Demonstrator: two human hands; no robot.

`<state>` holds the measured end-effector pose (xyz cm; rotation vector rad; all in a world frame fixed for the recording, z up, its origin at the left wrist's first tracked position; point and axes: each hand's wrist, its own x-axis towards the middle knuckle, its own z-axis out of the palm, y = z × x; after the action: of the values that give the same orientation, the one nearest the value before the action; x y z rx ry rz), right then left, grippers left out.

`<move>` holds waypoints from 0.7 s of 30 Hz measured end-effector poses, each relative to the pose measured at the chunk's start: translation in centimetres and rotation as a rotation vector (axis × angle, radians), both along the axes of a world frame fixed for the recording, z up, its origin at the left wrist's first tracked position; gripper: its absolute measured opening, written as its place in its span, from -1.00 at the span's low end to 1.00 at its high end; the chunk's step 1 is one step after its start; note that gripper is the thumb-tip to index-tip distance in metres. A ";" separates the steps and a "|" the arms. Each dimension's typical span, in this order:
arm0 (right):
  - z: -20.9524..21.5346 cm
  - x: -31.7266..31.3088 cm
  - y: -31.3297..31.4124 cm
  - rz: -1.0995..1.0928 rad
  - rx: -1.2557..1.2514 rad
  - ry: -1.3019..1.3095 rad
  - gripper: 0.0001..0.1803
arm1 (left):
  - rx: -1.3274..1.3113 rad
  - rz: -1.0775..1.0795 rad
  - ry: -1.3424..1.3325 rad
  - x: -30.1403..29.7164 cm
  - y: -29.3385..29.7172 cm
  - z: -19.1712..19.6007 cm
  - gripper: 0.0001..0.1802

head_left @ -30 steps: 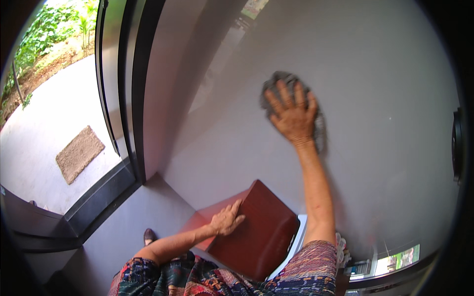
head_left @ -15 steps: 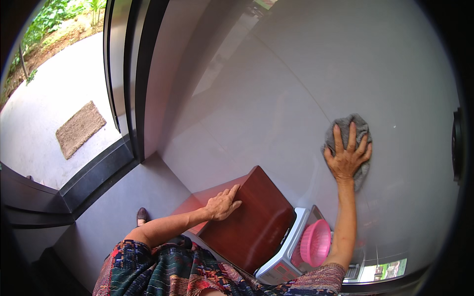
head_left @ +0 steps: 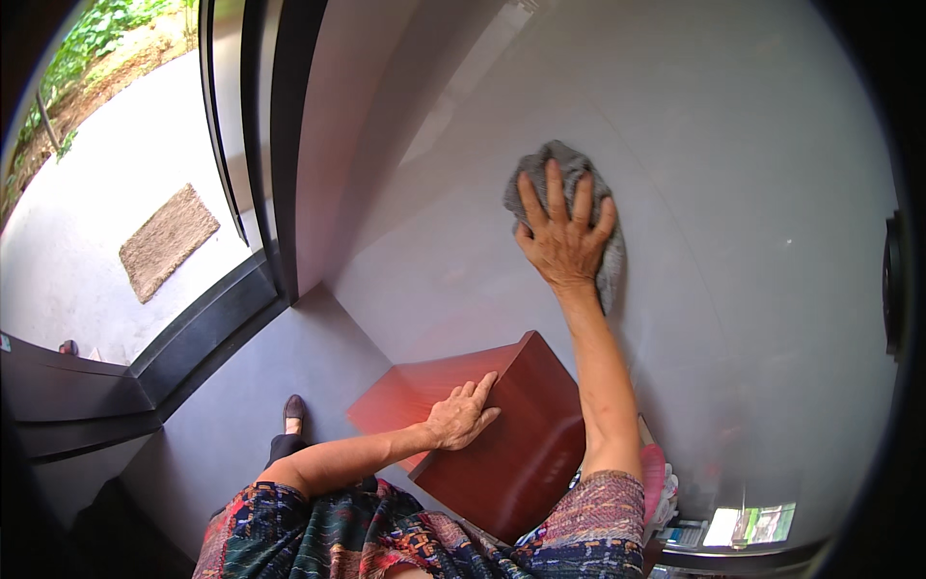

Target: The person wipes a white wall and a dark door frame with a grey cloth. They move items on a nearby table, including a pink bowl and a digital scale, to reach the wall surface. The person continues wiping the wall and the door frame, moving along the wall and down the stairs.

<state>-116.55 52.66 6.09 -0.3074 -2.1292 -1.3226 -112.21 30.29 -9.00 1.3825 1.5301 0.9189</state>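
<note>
Watching this from across the room: right hand (head_left: 564,241) is spread wide over a grey cloth (head_left: 570,162), palm and fingers flattening it onto the wall (head_left: 733,174) rather than bunching it up. Whether any of it is pinched underneath, can't tell.

Left hand (head_left: 463,417) isn't holding anything, just lying loosely open on the red cabinet (head_left: 521,463), along the top's left edge, fingertips not far off the corner by the wall. The cloth sits up the wall from that same corner, well clear of the wood.

What's changed: half a second ago the cloth was lower and further right, and now it's swung back up and left, roughly where it was a second ago. So I'd read that as going back and forth over one stretch of wall, not moving on to fresh bits. Left hand has stayed on that edge throughout, probably for support.

Further out, a pink thing (head_left: 653,473) pokes out past the right sleeve (head_left: 603,492), mostly hidden. Dark shoe (head_left: 293,410) on the floor (head_left: 338,338) left of the cabinet, then the door frame (head_left: 280,145), with a brown mat (head_left: 169,241) outside.
</note>
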 end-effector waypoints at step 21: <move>-6.9 6.9 0.7 0.039 -0.119 -0.385 -0.39 | 0.056 0.034 0.009 0.3 0.0 -0.6 -0.29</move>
<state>-109.61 53.33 -0.85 -0.0588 -2.5247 -1.3174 -111.96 30.33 -9.62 1.4058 1.5499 0.9842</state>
